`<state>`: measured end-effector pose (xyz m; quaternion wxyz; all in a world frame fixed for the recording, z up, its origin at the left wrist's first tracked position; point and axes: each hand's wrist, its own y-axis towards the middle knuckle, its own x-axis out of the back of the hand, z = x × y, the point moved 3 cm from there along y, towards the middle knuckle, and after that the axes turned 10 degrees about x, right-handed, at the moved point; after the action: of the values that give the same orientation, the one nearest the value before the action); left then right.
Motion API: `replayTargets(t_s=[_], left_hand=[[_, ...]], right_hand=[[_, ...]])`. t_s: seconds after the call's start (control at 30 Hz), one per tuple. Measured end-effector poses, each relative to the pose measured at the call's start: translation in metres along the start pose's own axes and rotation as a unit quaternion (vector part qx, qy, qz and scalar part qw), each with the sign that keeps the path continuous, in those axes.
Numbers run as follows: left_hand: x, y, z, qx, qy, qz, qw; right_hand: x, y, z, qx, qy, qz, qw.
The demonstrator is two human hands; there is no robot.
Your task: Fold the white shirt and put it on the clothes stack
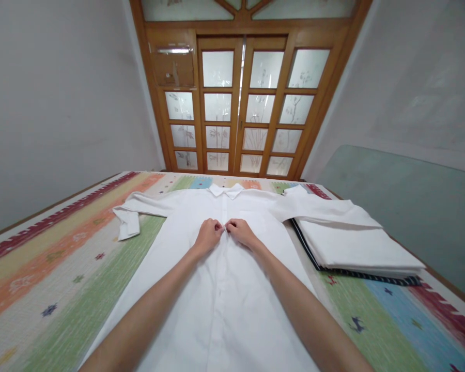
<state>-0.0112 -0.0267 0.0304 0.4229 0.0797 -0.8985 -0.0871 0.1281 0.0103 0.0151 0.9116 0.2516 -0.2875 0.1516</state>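
Observation:
A white long-sleeved shirt (251, 289) lies spread front side up, its collar (225, 191) at the far end and its button strip running down the middle. Both hands meet at that strip, on the upper chest. My left hand (210, 233) pinches the strip's edge from the left. From the right, my right hand (240, 232) pinches the same spot, its fingertips nearly touching the left ones. Any button between the fingers is too small to make out. The left sleeve (128, 222) is bent, with its cuff resting on the patterned cloth.
A stack of folded white clothes (356, 245), with a dark striped piece at the bottom, sits at the right; the shirt's other sleeve lies across it. A colourful striped cloth (62, 279) covers the surface. Wooden glass-paned doors (236, 129) stand beyond, with a greenish panel (403, 206) at right.

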Motion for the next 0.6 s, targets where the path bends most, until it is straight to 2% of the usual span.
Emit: replayTargets(t_s=[0.3,0.6], left_hand=[[0.0028,0.0017,0.0011,-0.003,0.028,0.014,1.0],[0.0059,0.0057,-0.0077,0.006,0.052,0.041,0.998]], right_hand=[[0.0008,-0.003,0.003,0.018,0.005,0.002,1.0],[-0.0019,-0.0018,-0.0005,0.015,-0.02,0.013,1.0]])
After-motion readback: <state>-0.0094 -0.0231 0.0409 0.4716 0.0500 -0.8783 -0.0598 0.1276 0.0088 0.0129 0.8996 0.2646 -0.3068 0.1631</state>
